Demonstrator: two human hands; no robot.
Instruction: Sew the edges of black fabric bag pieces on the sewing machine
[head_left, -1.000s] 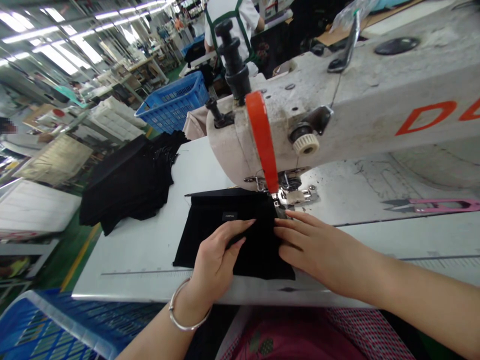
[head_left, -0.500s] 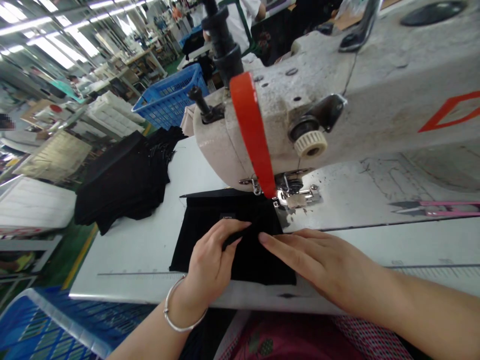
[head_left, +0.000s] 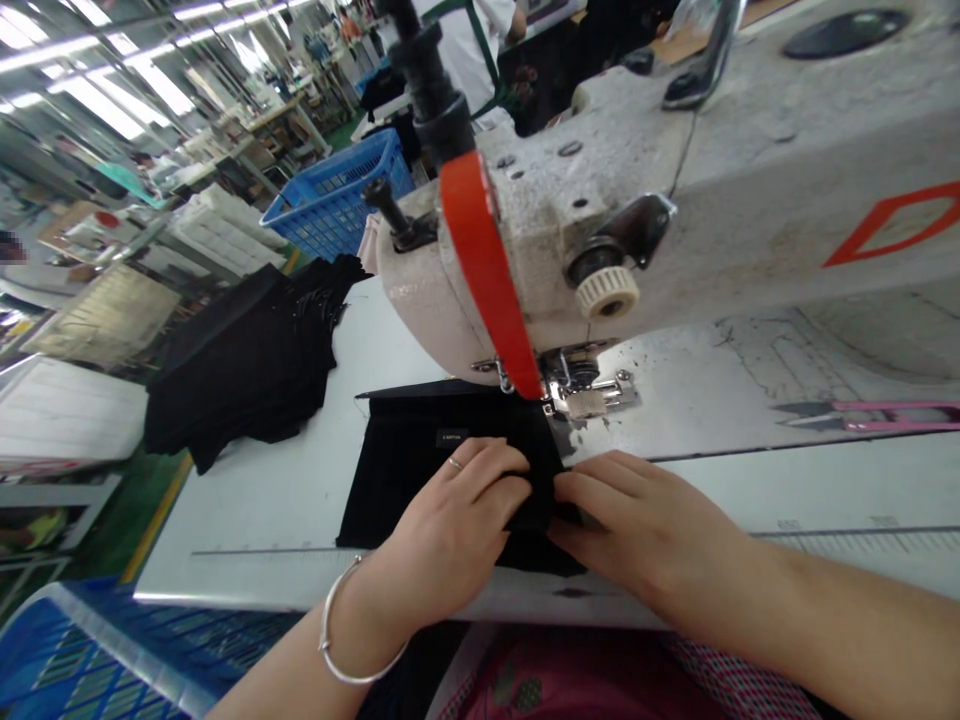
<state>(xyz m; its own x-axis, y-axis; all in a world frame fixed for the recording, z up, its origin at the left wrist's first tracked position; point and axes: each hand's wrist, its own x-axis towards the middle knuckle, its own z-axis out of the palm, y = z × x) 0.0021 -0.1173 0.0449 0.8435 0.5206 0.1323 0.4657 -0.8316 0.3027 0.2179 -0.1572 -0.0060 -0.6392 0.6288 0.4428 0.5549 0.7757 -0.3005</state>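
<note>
A black fabric piece [head_left: 409, 470] with a small label lies on the white sewing table [head_left: 300, 500], its far right corner under the presser foot [head_left: 589, 398] of the sewing machine [head_left: 675, 200]. My left hand [head_left: 450, 530] rests on the cloth with fingers curled, pinching its right edge. My right hand [head_left: 637, 520] meets it from the right, fingers bent and gripping the same edge just in front of the presser foot. A bangle circles my left wrist.
A heap of black fabric [head_left: 247, 350] sits at the table's far left. Pink thread snips [head_left: 885, 415] lie to the right. Blue crates stand behind [head_left: 337, 195] and at the near left [head_left: 90, 660]. Another person stands beyond the machine.
Both hands went from lying flat on the cloth to curling together and pinching its right edge. The right hand drew back slightly from the presser foot.
</note>
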